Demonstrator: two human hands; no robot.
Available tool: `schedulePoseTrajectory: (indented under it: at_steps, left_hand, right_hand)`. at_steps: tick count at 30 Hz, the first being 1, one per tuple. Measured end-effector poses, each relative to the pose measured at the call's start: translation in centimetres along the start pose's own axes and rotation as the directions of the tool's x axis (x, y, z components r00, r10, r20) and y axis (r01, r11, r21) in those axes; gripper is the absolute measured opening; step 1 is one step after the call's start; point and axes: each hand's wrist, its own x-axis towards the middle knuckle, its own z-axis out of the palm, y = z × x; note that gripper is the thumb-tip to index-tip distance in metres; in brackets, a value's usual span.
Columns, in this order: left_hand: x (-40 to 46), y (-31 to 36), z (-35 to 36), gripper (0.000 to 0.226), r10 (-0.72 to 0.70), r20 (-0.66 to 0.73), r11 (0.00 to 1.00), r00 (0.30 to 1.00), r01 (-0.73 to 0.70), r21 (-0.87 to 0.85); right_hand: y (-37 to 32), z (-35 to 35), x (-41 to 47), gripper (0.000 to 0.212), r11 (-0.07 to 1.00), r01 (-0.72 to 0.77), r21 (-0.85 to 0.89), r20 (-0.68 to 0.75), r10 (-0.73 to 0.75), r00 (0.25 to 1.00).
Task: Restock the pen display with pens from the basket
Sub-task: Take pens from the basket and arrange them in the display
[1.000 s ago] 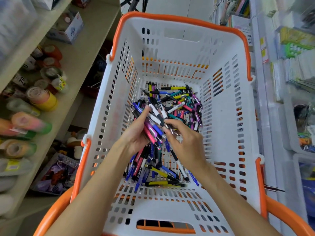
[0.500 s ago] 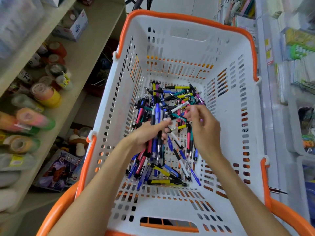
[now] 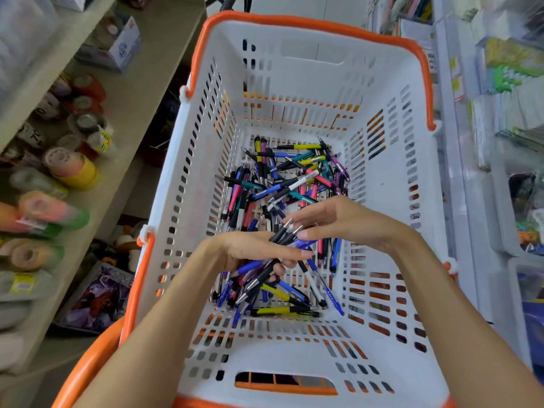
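Observation:
A white slotted basket (image 3: 391,184) with an orange rim fills the head view. Several loose pens (image 3: 282,184) in blue, pink, yellow, teal and purple lie piled on its floor. My left hand (image 3: 250,251) is down in the basket, fingers curled round a bundle of pens (image 3: 259,275) whose tips and ends stick out both sides. My right hand (image 3: 338,219) is just right of it and a little higher, its fingertips pinching the upper ends of that same bundle. The pen display is not in view.
A beige shelf (image 3: 123,119) on the left carries rolls of coloured tape (image 3: 73,169) and small boxes. A clear rack (image 3: 506,136) of stationery and bins stands on the right. Orange basket handles (image 3: 88,366) hang at the lower corners.
My left hand has drawn back toward me with its bundle of pens. My right hand came back from the pile and down onto the bundle's upper ends.

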Motion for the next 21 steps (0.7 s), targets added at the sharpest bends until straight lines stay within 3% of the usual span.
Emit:
schedulePoseTrajectory:
  at_steps: [4, 11, 17, 21]
  left_hand:
    - [0.1, 0.2, 0.7, 0.035, 0.014, 0.007, 0.995, 1.0, -0.015, 0.095]
    - [0.3, 0.1, 0.5, 0.037, 0.02, 0.008, 0.996, 1.0, -0.021, 0.09]
    - [-0.5, -0.3, -0.3, 0.04, -0.004, 0.13, 0.987, 0.992, -0.017, 0.161]
    - [-0.8, -1.0, -1.3, 0.033, -0.032, 0.088, 0.991, 0.996, 0.02, 0.132]
  right_hand:
    - [-0.2, 0.5, 0.1, 0.025, 0.997, 0.007, -0.08, -0.019, -0.008, 1.0]
    - [-0.4, 0.9, 0.2, 0.012, 0.988, 0.08, -0.131, -0.139, -0.098, 0.985]
    - [-0.7, -0.5, -0.8, 0.017, 0.998, 0.056, -0.005, -0.17, -0.056, 0.984]
    - [-0.7, -1.0, -0.9, 0.015, 0.992, 0.071, 0.108, -0.26, -0.041, 0.965]
